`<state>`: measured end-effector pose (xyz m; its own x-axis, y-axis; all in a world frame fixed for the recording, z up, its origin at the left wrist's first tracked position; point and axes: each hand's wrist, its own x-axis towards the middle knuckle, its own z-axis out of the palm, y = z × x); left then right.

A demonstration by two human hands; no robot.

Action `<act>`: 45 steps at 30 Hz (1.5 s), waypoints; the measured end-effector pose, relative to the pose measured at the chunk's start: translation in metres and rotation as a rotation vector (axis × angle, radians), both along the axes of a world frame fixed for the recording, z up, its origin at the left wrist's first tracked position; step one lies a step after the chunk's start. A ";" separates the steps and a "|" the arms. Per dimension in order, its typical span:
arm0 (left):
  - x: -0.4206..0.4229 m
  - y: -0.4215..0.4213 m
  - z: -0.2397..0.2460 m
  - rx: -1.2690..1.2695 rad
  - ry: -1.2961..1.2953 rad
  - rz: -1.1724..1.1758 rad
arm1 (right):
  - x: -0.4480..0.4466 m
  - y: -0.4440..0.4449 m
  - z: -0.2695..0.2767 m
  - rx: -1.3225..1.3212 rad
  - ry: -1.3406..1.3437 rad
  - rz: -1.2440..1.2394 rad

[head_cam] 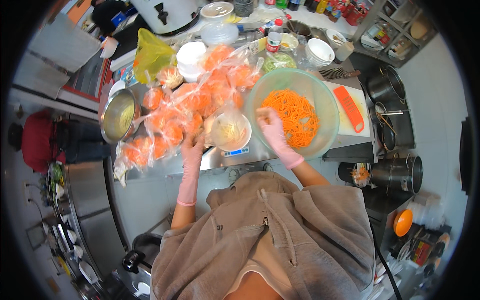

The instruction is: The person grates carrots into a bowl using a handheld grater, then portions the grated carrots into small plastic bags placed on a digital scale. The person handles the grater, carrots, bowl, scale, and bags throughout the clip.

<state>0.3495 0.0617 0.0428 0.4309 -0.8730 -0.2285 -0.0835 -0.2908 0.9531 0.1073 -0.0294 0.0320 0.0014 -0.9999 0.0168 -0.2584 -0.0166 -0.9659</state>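
Observation:
Both my hands wear pink gloves. My left hand (pixel 192 153) pinches the edge of a clear plastic bag (pixel 214 129) that lines a white bowl (pixel 245 137). Pale shreds (pixel 229 132) lie inside the bag. The bowl rests on a digital kitchen scale (pixel 237 152) near the counter's front edge. My right hand (pixel 272 125) is over the left part of a large green translucent basin (pixel 328 140). Its fingers are curled and blurred, so whether they hold anything is unclear. Shredded carrot (pixel 296 116) covers the middle of the basin.
Several knotted bags of shredded carrot (pixel 193 95) crowd the counter's left side. A steel bowl (pixel 108 122) is at the left end. Right of the basin, an orange grater (pixel 349 108) lies on a white cutting board (pixel 363 125). A person (pixel 41 140) stands at far left.

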 end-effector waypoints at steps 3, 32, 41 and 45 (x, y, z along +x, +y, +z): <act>-0.010 0.013 -0.001 -0.009 -0.186 -0.012 | 0.004 0.009 0.029 -0.661 0.128 0.249; -0.052 0.025 0.034 0.160 -0.793 -0.131 | -0.162 -0.085 -0.088 0.377 0.779 -0.187; -0.052 0.022 0.044 0.118 -0.632 -0.089 | -0.062 -0.053 -0.083 0.358 1.092 0.136; -0.053 0.023 0.043 0.099 -0.619 -0.074 | -0.041 -0.045 -0.048 0.520 1.258 0.180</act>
<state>0.2968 0.0852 0.0861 0.4487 -0.8929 -0.0376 -0.6341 -0.3477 0.6906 0.0663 -0.0742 -0.0159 -0.1342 -0.8748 -0.4655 -0.9892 0.1461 0.0108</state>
